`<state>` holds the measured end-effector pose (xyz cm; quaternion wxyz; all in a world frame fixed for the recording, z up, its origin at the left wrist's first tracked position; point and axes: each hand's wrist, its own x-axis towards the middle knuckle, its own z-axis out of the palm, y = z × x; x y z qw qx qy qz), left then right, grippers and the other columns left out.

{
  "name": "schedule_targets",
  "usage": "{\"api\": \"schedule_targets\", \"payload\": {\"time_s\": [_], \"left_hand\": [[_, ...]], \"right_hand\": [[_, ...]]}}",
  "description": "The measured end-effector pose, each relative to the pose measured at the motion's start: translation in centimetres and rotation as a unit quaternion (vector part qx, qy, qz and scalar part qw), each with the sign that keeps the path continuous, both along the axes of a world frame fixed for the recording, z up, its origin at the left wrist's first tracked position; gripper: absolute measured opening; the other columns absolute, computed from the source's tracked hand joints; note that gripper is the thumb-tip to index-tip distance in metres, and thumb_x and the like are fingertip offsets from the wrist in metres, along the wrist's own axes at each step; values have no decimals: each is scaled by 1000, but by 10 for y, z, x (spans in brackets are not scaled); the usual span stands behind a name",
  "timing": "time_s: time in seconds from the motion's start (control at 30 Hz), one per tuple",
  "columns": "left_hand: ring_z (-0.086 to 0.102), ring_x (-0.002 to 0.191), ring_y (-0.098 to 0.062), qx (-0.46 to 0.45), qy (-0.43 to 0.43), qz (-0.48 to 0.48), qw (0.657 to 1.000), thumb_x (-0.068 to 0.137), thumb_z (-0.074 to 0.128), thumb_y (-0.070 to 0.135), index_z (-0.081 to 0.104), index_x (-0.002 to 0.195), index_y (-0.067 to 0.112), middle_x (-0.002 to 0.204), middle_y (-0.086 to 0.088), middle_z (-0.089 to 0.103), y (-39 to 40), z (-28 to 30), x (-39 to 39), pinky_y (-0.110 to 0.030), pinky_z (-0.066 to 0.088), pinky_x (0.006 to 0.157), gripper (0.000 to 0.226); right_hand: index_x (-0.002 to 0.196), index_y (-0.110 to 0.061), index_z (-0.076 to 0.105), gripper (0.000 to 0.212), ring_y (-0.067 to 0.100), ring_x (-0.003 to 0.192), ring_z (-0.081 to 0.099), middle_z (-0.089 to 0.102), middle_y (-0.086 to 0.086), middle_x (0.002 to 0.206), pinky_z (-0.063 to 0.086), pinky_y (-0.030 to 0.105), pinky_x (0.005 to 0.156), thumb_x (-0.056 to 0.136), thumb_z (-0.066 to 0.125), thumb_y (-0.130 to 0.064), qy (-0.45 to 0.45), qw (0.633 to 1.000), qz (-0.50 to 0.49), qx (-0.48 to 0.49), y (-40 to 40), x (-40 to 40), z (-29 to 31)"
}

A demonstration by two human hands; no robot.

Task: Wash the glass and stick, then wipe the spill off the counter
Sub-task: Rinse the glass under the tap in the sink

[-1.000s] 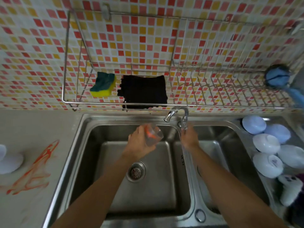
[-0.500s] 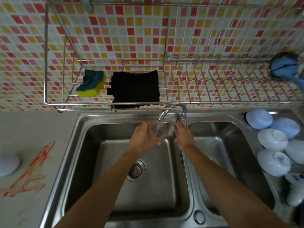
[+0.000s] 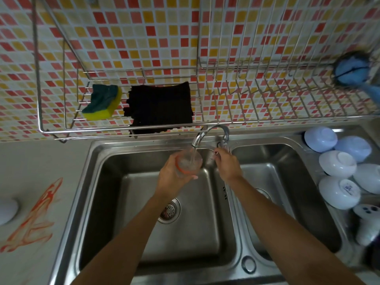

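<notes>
My left hand (image 3: 171, 177) grips a clear glass (image 3: 189, 163) with orange residue on its rim, held upright over the left sink basin (image 3: 144, 202). Water runs from the spout of the faucet (image 3: 207, 133) into the glass. My right hand (image 3: 227, 163) is closed on the faucet handle (image 3: 224, 144) beside the spout. An orange spill (image 3: 35, 217) streaks the counter left of the sink. I cannot make out the stick. A black cloth (image 3: 160, 108) and a green-and-yellow sponge (image 3: 102, 102) lie on the wire rack above the sink.
The wire dish rack (image 3: 267, 99) hangs on the tiled wall. Several white and pale blue bowls (image 3: 337, 163) lie upturned right of the right basin (image 3: 287, 182). A white round object (image 3: 7, 210) sits at the counter's left edge. A blue brush (image 3: 353, 68) hangs at the far right.
The glass has moved right, under the spout, and water now flows into it. My right hand has stayed on the faucet handle. The view has shifted closer.
</notes>
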<state>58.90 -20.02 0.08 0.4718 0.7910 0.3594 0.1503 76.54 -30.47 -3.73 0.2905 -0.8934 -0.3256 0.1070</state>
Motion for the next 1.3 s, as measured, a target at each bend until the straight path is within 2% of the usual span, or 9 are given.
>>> {"api": "schedule_targets", "payload": {"time_s": [0.17,0.3,0.47,0.7,0.8,1.1,1.2,1.23,1.3], "left_hand": [[62,103,-9,-4,-7,-1,1000,56,91,33,46,124,32,113,12,65,-1,-1,5,-26,52,87,82],[60,105,-9,1,-6,-10,1000,56,90,32,48,126,31,115,12,63,1,1,9,-23,49,88,81],[63,105,-13,-14,-13,12,1000,55,90,34,48,122,34,113,11,65,15,2,14,-33,54,93,79],[60,99,-7,-18,-20,1,1000,58,91,26,49,125,30,111,12,63,6,1,9,2,41,72,80],[61,96,-7,-5,-1,-24,1000,57,91,28,49,123,30,105,14,63,0,-2,5,-2,41,71,78],[61,98,-6,3,-2,-16,1000,57,91,34,50,123,28,106,14,64,0,-3,9,-3,42,75,78],[58,97,-6,15,-4,-24,1000,59,90,33,48,125,27,108,13,62,1,-1,10,-4,39,73,78],[58,95,-7,23,3,-39,999,60,90,34,49,124,26,104,14,60,0,0,10,-3,37,71,77],[60,92,-8,39,10,-58,998,60,90,35,49,122,25,96,17,58,-3,0,10,-2,37,69,75]], "right_hand": [[120,-12,61,24,34,100,63,65,14,117,50,35,83,97,53,-15,1,1000,-11,2,2,-2,1],[119,-12,62,23,35,99,63,65,14,116,51,38,84,97,53,-15,3,1000,-2,1,0,0,2],[116,-13,63,21,32,96,64,67,14,111,55,41,85,96,56,-18,12,1000,1,5,1,1,2],[104,-15,64,12,27,86,67,71,10,96,51,28,72,93,62,-20,35,998,-39,39,0,7,-1],[102,-13,64,11,28,86,67,72,11,95,38,20,67,95,60,-20,39,995,-63,72,-3,14,-1],[112,-9,62,24,27,86,64,70,10,99,35,22,67,100,49,-26,84,973,-156,148,-15,8,4],[130,-9,52,37,34,104,63,66,18,117,48,35,83,102,42,-31,37,982,-154,99,-30,-15,-15],[139,-8,45,45,34,123,53,56,19,135,44,40,98,102,38,-35,26,989,-129,62,-39,-25,-27],[150,-4,26,62,29,146,19,25,16,157,17,39,118,101,25,-43,-24,997,-70,-35,-59,-45,-56]]}}
